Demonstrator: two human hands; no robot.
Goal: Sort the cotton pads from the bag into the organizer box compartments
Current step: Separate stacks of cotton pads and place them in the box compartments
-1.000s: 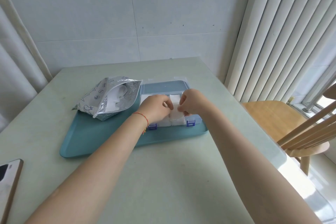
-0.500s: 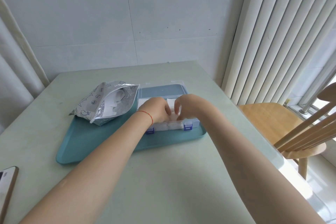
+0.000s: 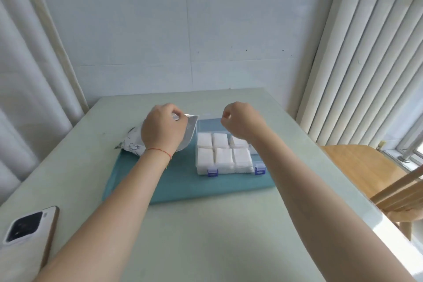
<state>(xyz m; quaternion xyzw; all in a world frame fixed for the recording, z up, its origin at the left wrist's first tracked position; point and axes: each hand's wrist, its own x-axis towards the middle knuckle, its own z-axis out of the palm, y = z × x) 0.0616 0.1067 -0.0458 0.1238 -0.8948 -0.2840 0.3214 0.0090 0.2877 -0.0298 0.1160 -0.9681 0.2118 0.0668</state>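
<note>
One pale-green table (image 3: 206,236) w/ teal tray (image 3: 183,185), white wall, blinds (image 3: 366,52) right

home: wooden chair (image 3: 364,167), window blinds (image 3: 357,52)

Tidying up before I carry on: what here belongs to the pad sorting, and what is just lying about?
Belongs: foil bag, cotton pads, organizer box, teal tray.
Lying about: phone, wooden chair.

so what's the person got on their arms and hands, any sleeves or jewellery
Both forearms are bare, with no sleeves in view. The left hand has a thin red string bracelet around its wrist. The right hand shows no rings, watch or gloves.
</note>
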